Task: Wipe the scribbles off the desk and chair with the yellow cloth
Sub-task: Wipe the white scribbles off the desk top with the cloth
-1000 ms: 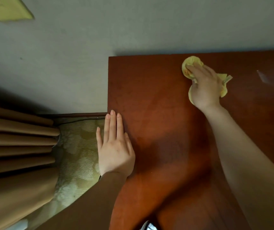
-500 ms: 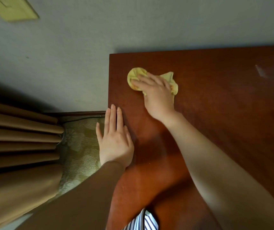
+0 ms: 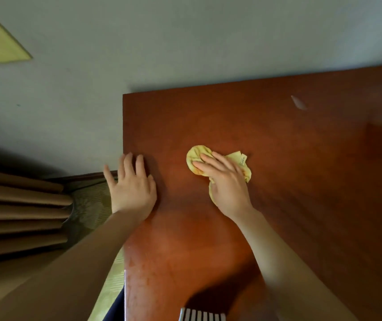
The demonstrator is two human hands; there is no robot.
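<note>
Pleated tan curtain point(image 3: 18, 205) and grey wall point(image 3: 185, 42) flank the glossy red-brown wood table point(image 3: 278, 216), pale smear point(image 3: 298, 103) near its far edge, crumpled yellow cloth point(image 3: 197, 156) mid-left under the flat-fingered right hand point(image 3: 227, 184), left hand point(image 3: 132, 188) flat, fingers spread, on the left edge.

Cloth point(image 3: 195, 156) on table point(image 3: 301, 181), under right grip point(image 3: 227, 184); left grip point(image 3: 132, 188) to its left, at table edge; curtain point(image 3: 18, 205) farther left.
</note>
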